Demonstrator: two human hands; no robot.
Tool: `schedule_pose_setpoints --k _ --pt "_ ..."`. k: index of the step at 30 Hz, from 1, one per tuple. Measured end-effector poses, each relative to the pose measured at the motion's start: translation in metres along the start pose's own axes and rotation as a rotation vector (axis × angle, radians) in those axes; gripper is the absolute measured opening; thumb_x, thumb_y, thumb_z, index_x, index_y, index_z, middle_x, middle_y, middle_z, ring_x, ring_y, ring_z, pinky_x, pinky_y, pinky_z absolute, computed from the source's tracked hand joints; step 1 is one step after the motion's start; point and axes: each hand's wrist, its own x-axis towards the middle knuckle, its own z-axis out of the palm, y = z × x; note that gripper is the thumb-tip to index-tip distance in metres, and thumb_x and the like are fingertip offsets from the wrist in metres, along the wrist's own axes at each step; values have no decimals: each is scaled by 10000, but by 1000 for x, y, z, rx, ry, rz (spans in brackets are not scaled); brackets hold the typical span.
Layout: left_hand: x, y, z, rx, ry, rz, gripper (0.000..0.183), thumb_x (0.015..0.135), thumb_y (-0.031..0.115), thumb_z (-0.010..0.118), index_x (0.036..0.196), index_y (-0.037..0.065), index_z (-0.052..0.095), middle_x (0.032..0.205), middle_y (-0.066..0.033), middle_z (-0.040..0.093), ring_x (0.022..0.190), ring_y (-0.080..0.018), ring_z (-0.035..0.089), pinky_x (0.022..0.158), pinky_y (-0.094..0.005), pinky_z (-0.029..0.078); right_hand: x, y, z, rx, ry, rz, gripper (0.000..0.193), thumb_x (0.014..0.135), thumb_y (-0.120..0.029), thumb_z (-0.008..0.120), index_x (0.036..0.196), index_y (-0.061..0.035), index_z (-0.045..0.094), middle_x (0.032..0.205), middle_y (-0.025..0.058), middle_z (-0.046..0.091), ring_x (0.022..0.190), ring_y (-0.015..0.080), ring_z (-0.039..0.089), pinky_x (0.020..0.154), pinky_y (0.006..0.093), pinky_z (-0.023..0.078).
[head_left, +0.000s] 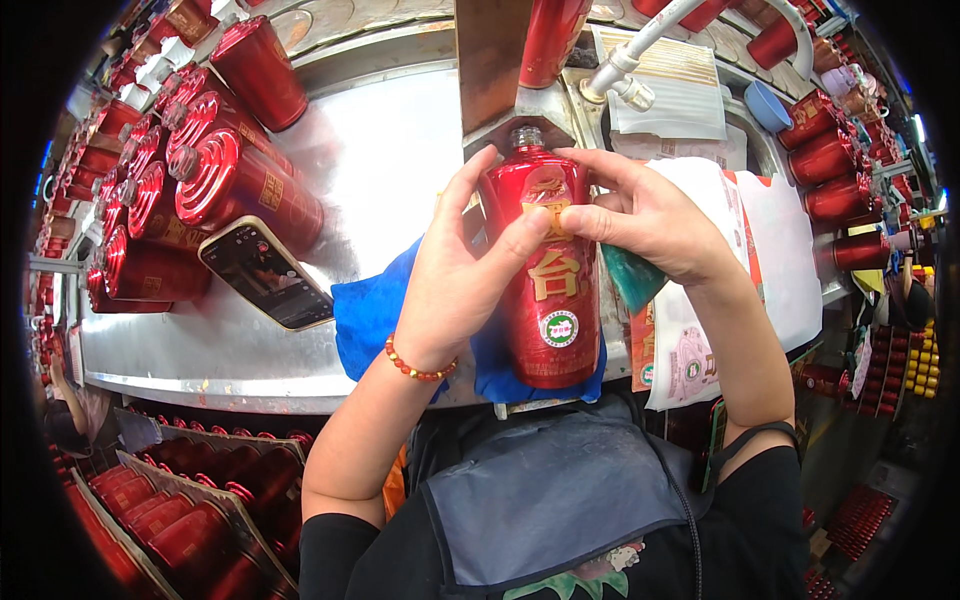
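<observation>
Bottle, between left grip and right grip

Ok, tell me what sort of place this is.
Likely a bottle workshop or small factory: red bottles crowd the metal bench, more bottles are packed in rows below, and printed sheets lie right of the bottle in the left hand and right hand.

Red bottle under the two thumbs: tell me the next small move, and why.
Probably slide the thumbs of the left hand and right hand gently apart across the gold lettering. Their tips sit close together there, while the hands flank the bottle on both sides, so an outward stroke looks like the easiest small move.
</observation>
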Motion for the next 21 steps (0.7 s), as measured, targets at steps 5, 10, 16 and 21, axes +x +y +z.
schedule_pose_setpoints --k 5,10,16,21 --pt "2 -4 -2 42 -9 32 773 945 269 764 1536 -20 358 1481 -206 438 1383 -255 459 1135 -382 406 0 0 2 3 -10 -14 776 867 -283 844 1438 87 472 960 107 706 763 77 646 641 218 499" --pt "1 -11 -6 34 -10 68 753 981 259 720 1556 -26 325 1501 -195 423 1394 -256 450 1146 -376 391 3 10 -5 -25 -19 -29 740 890 -288 824 1439 71 481 937 93 698 731 61 624 630 219 496" --pt "-3 -12 -1 -9 12 75 722 1018 239 668 1573 -28 292 1516 -177 410 1390 -235 450 1140 -363 398 2 10 1 -9 1 -51 718 913 -298 803 1453 46 479 1067 106 694 823 84 652 693 239 522" --pt "-6 -10 1 -59 29 51 721 1023 203 656 1584 -27 264 1509 -166 426 1362 -218 475 1111 -346 426 -4 6 -3 56 -12 -36 657 957 -266 753 1469 34 470 1251 137 656 1123 146 633 932 283 520"
